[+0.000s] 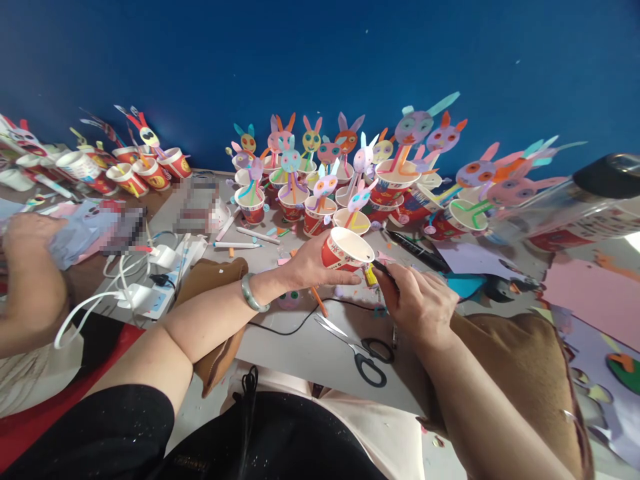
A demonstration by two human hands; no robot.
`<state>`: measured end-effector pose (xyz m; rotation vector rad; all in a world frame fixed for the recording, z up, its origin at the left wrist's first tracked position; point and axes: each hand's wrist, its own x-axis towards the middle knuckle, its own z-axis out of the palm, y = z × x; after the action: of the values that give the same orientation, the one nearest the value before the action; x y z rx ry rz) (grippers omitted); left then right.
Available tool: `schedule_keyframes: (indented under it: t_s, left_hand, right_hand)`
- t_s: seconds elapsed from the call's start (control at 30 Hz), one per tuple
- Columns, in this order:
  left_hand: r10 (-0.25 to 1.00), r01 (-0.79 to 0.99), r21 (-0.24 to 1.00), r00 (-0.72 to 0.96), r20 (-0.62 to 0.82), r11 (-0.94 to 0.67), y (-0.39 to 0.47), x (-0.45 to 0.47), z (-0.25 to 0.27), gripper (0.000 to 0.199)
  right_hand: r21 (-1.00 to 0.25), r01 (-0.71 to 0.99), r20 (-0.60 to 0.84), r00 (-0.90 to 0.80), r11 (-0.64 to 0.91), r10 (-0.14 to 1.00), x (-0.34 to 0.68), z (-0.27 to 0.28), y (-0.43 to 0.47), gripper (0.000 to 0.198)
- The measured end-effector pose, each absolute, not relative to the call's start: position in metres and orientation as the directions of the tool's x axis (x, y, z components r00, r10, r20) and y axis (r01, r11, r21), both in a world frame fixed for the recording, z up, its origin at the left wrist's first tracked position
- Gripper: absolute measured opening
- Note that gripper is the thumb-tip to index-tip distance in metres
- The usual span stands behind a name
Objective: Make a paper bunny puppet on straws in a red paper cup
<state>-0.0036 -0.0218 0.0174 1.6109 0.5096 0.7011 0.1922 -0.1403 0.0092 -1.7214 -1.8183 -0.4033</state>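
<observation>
A red-and-white paper cup (336, 255) is in my left hand (303, 261), gripped around its side with the open mouth tilted up. My right hand (423, 303) is closed on a slim black tool (382, 268), whose tip meets the right side of the cup near the rim. Its exact kind is hidden by my fingers. Below the cup, black-handled scissors (353, 344) lie spread on the grey table (300, 353). An orange stick (319, 301) rests just above them, close to a thin black cable (295, 331).
Behind stand several cups with paper rabbit figures (291, 160). A clear bottle (540, 207) and pink paper (595, 293) are at the right. Brown cushions (520, 373) flank my arms. Left are a power strip (170, 287) with white cables and another person's arm (30, 287).
</observation>
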Motion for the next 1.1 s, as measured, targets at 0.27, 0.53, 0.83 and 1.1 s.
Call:
schedule_keyframes:
  t_s: [0.27, 0.53, 0.83, 1.1]
  left_hand:
    - [0.638, -0.085, 0.987, 0.754, 0.155, -0.139, -0.02, -0.004, 0.019, 0.071]
    - [0.631, -0.043, 0.967, 0.751, 0.197, -0.25, -0.02, -0.008, 0.018, 0.076]
    - [0.698, -0.019, 0.958, 0.681, 0.221, -0.284, -0.019, -0.005, 0.013, 0.075]
    - [0.701, -0.056, 0.969, 0.681, 0.212, -0.239, -0.02, -0.005, 0.015, 0.076]
  right_hand:
    - [-0.697, 0.696, 0.402, 0.18, 0.173, 0.898, 0.185, 0.016, -0.141, 0.034]
    - [-0.984, -0.059, -0.163, -0.071, -0.167, 0.984, 0.187, 0.03, -0.139, 0.047]
    - [-0.847, 0.519, 0.237, 0.178, 0.113, 0.955, 0.184, 0.021, -0.139, 0.038]
    - [-0.782, 0.609, 0.322, 0.212, 0.133, 0.923, 0.183, 0.018, -0.141, 0.035]
